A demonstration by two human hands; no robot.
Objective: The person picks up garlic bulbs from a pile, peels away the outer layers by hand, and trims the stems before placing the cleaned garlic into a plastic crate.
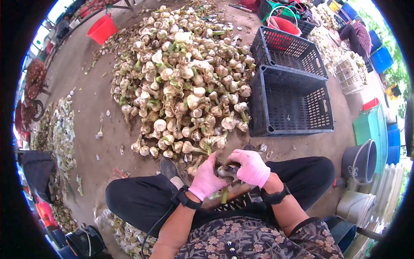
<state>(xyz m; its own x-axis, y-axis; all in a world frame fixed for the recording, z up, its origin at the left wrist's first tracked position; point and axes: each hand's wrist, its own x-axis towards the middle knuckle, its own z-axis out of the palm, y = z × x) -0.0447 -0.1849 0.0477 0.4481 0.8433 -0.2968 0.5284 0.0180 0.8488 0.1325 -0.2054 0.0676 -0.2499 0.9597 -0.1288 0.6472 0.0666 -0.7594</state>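
Observation:
Both my hands wear pink gloves and meet in front of my lap. My left hand is closed around a garlic bulb, whose green stem points down toward me. On the other side of the bulb, my right hand is closed too, its fingertips curled in by a dark grey patch; what it grips is hidden. Just below the hands runs a brown wooden bar. Beyond them rises a big heap of garlic bulbs, some with cut green stems.
Two black plastic crates stand right of the heap, a red bucket behind them. Another red bucket is at the far left. A grey bucket and a white bucket stand at right. A co-worker sits at upper right.

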